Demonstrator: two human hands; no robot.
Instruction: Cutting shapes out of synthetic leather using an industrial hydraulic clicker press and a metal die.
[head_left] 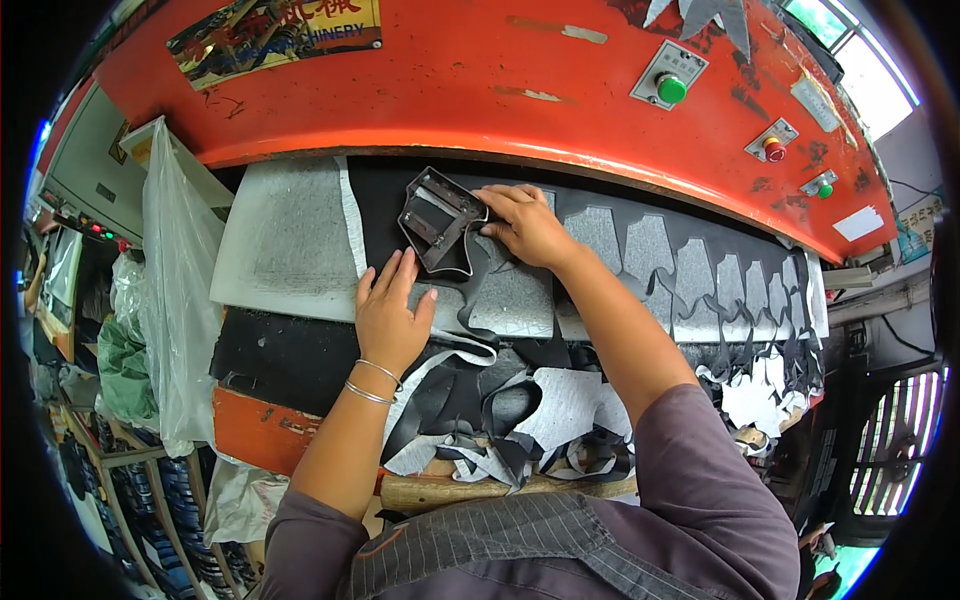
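A dark metal cutting die with an angular outline and crossbars lies on a black sheet on the white cutting board. My right hand is at the die's right edge, its fingertips and thumb closed on the rim. My left hand lies flat just below the die's lower left side, fingers stretched out on the sheet and holding nothing. Right of the die, the sheet has a row of die-shaped cutouts showing the pale board through thin black strips.
An orange-red press beam spans the far side, with a green button and a red button. Black and grey scraps hang over the near edge. A clear plastic bag hangs at left.
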